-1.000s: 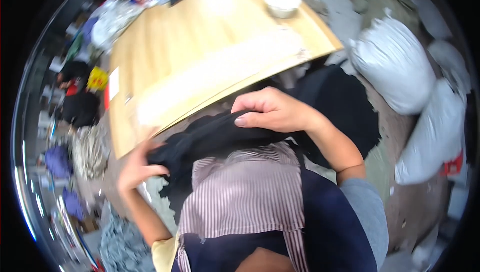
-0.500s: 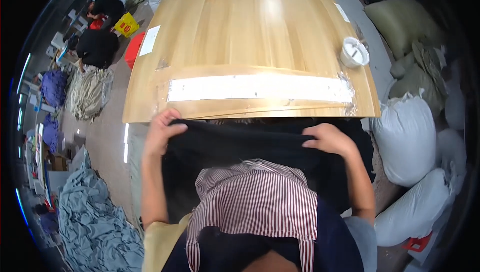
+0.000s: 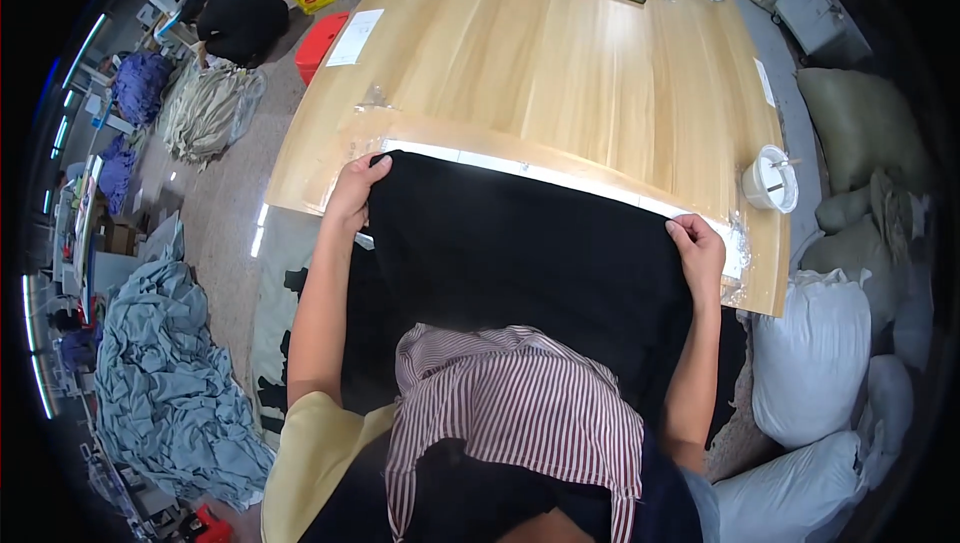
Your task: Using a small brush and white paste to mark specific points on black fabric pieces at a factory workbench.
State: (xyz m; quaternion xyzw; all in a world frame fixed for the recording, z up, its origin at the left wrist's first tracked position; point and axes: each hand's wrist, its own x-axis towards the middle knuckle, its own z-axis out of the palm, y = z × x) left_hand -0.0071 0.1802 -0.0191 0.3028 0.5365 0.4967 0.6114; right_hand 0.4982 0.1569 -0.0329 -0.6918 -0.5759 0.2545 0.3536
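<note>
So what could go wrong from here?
1. The black cloth mostly hangs off the table edge; only the left hand and right hand pin its corners, so it might slide off.
2. The white cup sits near the right hand at the edge; a wide sweep could knock it.
3. The striped cloth draped at the person's front may snag the black one.

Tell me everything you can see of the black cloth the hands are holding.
The black cloth is a plain, dark, soft-looking fabric with no visible pattern. It is spread flat over the near edge of the wooden table, its far edge along a pale strip, and hangs down toward the person. The left hand grips its far left corner, the right hand its far right corner. A striped garment overlaps its near part.
</note>
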